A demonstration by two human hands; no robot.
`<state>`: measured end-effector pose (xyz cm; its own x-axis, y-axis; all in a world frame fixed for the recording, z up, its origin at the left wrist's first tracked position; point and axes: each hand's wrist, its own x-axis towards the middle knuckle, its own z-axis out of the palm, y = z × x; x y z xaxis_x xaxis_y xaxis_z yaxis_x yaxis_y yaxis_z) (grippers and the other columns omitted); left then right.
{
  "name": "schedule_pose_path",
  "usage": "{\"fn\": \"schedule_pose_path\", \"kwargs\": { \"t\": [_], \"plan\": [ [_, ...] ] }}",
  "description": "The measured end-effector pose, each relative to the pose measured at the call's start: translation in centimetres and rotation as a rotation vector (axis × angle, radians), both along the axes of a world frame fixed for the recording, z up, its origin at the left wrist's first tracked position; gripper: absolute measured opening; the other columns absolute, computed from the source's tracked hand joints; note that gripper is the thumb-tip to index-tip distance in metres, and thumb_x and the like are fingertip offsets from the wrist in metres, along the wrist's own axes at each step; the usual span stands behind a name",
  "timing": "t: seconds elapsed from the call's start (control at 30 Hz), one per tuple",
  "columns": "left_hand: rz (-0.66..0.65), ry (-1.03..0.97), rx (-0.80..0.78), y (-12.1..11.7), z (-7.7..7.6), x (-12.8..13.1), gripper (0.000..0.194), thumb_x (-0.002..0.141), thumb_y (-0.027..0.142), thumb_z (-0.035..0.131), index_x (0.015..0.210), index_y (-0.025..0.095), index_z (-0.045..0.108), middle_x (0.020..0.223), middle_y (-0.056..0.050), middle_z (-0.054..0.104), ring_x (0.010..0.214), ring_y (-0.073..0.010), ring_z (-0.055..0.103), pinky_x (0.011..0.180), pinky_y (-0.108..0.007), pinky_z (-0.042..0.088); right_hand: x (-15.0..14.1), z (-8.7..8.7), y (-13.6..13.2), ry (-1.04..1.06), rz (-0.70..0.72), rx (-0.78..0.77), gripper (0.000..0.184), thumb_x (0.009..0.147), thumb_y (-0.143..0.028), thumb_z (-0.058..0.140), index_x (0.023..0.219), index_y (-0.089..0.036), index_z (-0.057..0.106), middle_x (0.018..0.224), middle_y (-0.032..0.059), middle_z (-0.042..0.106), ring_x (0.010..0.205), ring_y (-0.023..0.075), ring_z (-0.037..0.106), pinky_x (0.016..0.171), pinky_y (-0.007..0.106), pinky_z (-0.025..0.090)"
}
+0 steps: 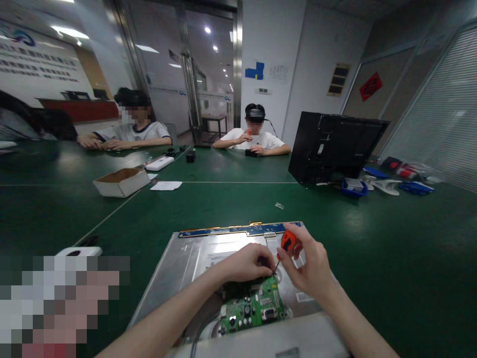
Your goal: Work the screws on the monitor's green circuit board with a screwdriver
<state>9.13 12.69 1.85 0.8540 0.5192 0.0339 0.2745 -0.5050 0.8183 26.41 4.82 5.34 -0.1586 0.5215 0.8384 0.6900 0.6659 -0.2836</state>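
My right hand (312,258) grips a screwdriver (286,240) with an orange and black handle, its thin shaft slanting down to the upper edge of a green circuit board (257,304). Beside the shaft's tip, the fingers of my left hand (257,262) are pinched together; whatever they hold is hidden. The board sits on the silver metal back of a flat display panel (169,263), which lies on the table. A narrow blue circuit strip (227,230) runs along the panel's far edge. My left hand and forearm cover part of the panel and the board.
Around the panel spreads a green table (231,204). A black monitor (331,146) stands at the back right, near a blue tray (354,187). An open box (121,183) and a paper sheet (166,185) lie at left. Two people (255,136) sit across the table.
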Motion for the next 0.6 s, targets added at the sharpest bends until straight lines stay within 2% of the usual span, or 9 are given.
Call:
{"fn": "schedule_pose_path", "kwargs": {
  "t": [0.1,0.33,0.6],
  "plan": [
    [-0.006,0.011,0.000,-0.03,0.03,-0.01,0.012,0.077,0.009,0.066,0.084,0.016,0.072,0.083,0.000,0.072,0.078,-0.0179,0.063,0.074,-0.025,0.048,0.01,0.00,-0.16,-0.001,-0.009,-0.023,0.042,0.090,-0.019,0.053,0.132,-0.022,0.045,0.080,-0.0002,0.065,0.048,0.0105,0.055,0.044,0.022,0.047],
    [0.022,-0.001,-0.003,-0.19,-0.01,-0.04,0.012,0.074,0.009,0.065,0.081,0.016,0.072,0.081,-0.001,0.071,0.078,-0.0185,0.063,0.074,-0.025,0.048,0.12,-0.42,0.23,-0.016,-0.031,0.029,0.035,0.092,-0.022,0.058,0.126,-0.024,0.047,0.072,-0.0040,0.059,0.046,0.0105,0.050,0.042,0.022,0.042],
    [0.031,0.005,-0.012,-0.19,-0.25,0.00,0.011,0.075,0.009,0.066,0.082,0.016,0.071,0.078,0.000,0.068,0.074,-0.0176,0.061,0.070,-0.024,0.046,0.06,-0.21,-0.05,-0.004,-0.014,-0.032,0.040,0.093,-0.020,0.050,0.133,-0.020,0.045,0.081,0.0007,0.064,0.049,0.0112,0.055,0.046,0.023,0.047]
  ]
}}
